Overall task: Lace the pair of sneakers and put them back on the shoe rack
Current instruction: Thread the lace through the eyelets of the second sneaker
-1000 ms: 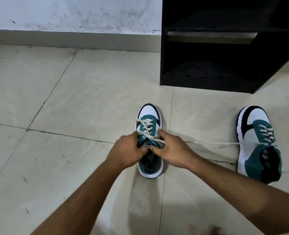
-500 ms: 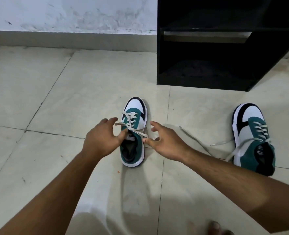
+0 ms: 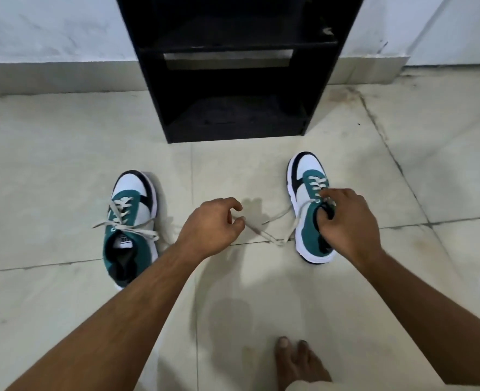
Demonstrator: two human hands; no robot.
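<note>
The right hand (image 3: 346, 221) has its fingers (image 3: 322, 214) hooked into the collar of the right sneaker (image 3: 307, 218); the left hand (image 3: 210, 227) pinches that shoe's loose flat lace (image 3: 264, 234) between curled fingers. The left sneaker (image 3: 131, 221), teal and white with a smooth toe, looks laced but untied on the glossy tile floor (image 3: 64, 165). Both sit before the black shoe rack (image 3: 154, 80), neither shelved.

Rack (image 3: 233, 80) top centre of frame, on floor (image 3: 49, 165), back against wall (image 3: 49, 26). Left sneaker (image 3: 131, 227) left of centre, right sneaker (image 3: 309, 210) right of centre, both on floor just below rack, toes toward it. Left hand (image 3: 213, 230) between sneakers, above floor. Right hand (image 3: 346, 221) on right sneaker, fingers in its opening. Lace (image 3: 272, 221) trails on floor from right sneaker toward left hand. Foot (image 3: 298, 362) bottom centre-right.
</note>
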